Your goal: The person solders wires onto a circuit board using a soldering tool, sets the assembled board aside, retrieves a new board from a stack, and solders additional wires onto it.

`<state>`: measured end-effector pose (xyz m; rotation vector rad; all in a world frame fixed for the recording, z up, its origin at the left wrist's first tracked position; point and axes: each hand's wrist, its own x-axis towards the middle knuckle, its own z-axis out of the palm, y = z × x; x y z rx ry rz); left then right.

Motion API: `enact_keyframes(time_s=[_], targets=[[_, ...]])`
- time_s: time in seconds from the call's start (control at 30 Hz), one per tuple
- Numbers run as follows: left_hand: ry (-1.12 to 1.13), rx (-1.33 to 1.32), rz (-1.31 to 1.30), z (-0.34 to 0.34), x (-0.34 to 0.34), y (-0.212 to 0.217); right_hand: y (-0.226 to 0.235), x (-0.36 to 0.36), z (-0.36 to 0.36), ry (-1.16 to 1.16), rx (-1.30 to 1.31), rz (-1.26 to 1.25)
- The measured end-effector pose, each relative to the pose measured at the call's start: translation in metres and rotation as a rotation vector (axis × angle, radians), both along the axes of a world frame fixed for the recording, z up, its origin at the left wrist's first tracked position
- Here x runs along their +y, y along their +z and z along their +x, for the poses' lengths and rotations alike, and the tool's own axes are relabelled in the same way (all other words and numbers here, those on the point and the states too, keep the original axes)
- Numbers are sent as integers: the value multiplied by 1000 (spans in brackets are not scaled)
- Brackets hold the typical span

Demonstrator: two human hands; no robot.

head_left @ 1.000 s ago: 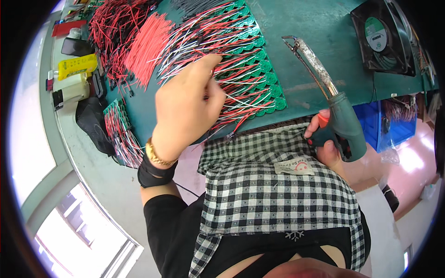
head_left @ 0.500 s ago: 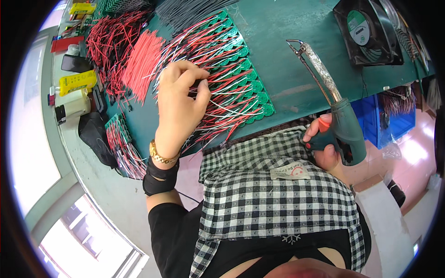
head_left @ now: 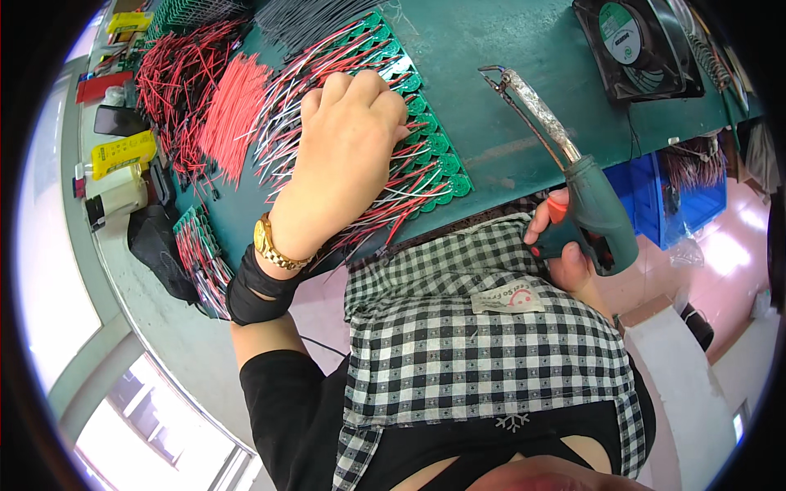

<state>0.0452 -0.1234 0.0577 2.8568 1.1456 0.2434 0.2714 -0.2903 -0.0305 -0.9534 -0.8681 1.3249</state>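
My left hand (head_left: 352,131), with a gold watch at the wrist, is over the sheet of round green circuit boards (head_left: 446,168). Its fingers are curled downward among the red, white and black wires (head_left: 393,190) fanning leftward from the boards; the fingertips are mostly hidden, so what they grip does not show. On the right, my right hand (head_left: 565,260) is wrapped around the handle of a dark green soldering gun (head_left: 602,204) with an orange-red trigger. Its metal barrel and bent tip (head_left: 503,78) point up and left, raised to the right of the boards.
Left of the boards lie a bundle of pinkish-red tubes (head_left: 235,114) and a pile of red-and-black wires (head_left: 176,98). Dark grey strands (head_left: 311,20) are behind. A black fan (head_left: 634,49) stands back right, with a blue bin (head_left: 647,196) below the table edge.
My left hand has moved right and farther over the boards, turning so its back now faces up. My right hand stays around the soldering gun; the whole view has shifted slightly.
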Motion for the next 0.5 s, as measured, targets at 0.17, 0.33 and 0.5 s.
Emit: enact_keyframes(time_s=[0.17, 0.33, 0.5], targets=[[29, -241, -114, -1, 3, -8, -2, 1, -2, 20, -46, -19], [44, -442, -213, -2, 3, -22, -1, 3, -4, 77, -80, -69], [78, -431, -174, -3, 7, -34, 6, 5, -8, 127, -90, -150]])
